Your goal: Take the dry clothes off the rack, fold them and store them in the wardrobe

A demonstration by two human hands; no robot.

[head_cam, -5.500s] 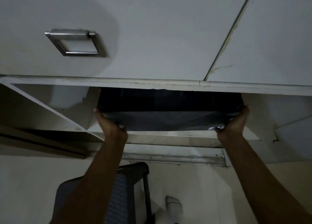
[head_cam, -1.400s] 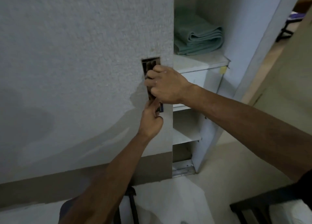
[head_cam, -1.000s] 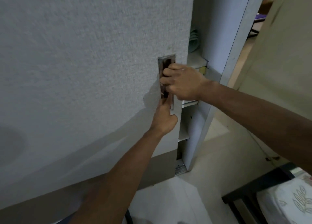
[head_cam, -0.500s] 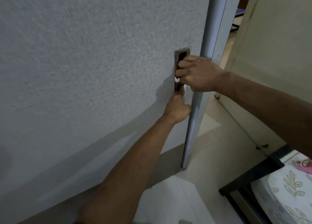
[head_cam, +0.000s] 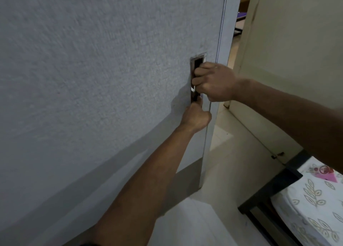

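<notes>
Right grip: right hand [head_cam: 213, 82] curled into the recessed metal pull [head_cam: 197, 75], fingers hooked inside the slot, knuckles outward.
Left grip: left hand [head_cam: 195, 116] just below, fingers tucked into the lower end of the same pull, thumb side up; both hands holding, neither spread.
Pull: set flush in the sliding wardrobe door [head_cam: 111, 78], close to its right edge.
Door: grey, textured, filling most of the view; right edge meeting the pale side frame [head_cam: 221, 47], no gap visible between them, so seemingly closed or all but closed.
Wardrobe interior: hidden behind the door; shelves and any stored clothes not visible.
Clothes: none in either hand, none in sight; rack not in view.
Surroundings: pale tiled floor [head_cam: 219, 171] below; cream room door [head_cam: 289, 60] to the right; dark bed frame [head_cam: 267, 195] and leaf-print mattress [head_cam: 315, 208] at lower right.
Progress, as a judgement: storing apparently finished for this compartment, closing being the step in hand; impossible to tell whether more laundry waits on the rack.
Left to do: letting go of the pull once seated; checking the rack for anything remaining.
</notes>
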